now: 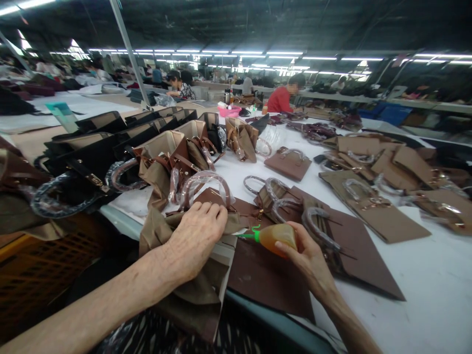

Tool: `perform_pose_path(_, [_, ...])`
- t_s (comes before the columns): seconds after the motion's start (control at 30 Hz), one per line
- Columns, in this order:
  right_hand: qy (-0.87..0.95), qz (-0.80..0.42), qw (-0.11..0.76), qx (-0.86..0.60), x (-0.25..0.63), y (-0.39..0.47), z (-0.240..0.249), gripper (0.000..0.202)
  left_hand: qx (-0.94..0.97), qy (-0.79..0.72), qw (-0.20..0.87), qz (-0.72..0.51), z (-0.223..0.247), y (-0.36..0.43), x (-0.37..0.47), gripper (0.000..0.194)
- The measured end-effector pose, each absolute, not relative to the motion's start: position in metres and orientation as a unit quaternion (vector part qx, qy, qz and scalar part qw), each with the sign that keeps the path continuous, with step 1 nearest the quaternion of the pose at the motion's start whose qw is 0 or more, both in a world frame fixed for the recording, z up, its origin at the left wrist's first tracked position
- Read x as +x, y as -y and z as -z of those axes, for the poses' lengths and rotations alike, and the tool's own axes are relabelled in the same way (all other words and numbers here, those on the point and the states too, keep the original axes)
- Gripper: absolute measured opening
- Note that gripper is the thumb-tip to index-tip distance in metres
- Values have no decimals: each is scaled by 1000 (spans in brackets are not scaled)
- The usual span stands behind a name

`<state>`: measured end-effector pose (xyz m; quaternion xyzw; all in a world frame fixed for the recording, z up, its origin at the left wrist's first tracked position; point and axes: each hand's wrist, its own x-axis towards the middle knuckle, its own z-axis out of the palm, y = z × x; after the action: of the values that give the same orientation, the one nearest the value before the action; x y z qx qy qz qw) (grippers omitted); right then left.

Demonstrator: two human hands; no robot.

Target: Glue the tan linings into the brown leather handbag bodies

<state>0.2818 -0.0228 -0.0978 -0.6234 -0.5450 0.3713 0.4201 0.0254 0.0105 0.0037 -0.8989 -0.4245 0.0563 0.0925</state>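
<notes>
2 hands, left grip (201,236) closed on olive fabric (165,226), right grip (304,246) holding amber bottle (278,238)

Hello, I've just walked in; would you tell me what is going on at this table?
The person's right hand holds a squeeze bottle of amber liquid, its green nozzle pointing left at the edge of an unfinished bag. The left hand presses on that bag at the table's front edge. Brown bag pieces and wrapped handles lie about.
</notes>
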Motion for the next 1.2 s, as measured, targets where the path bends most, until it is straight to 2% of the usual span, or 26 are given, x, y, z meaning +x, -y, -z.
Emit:
perform_pose_path(0.7, [506,-418,446,-608,280,44,98,48,-902,423,81,-35,-2,-7,22,37])
perform_pose_path(1.2, [488,-474,429,-594,273,61,99,44,-904,414,98,-33,4,-7,20,40])
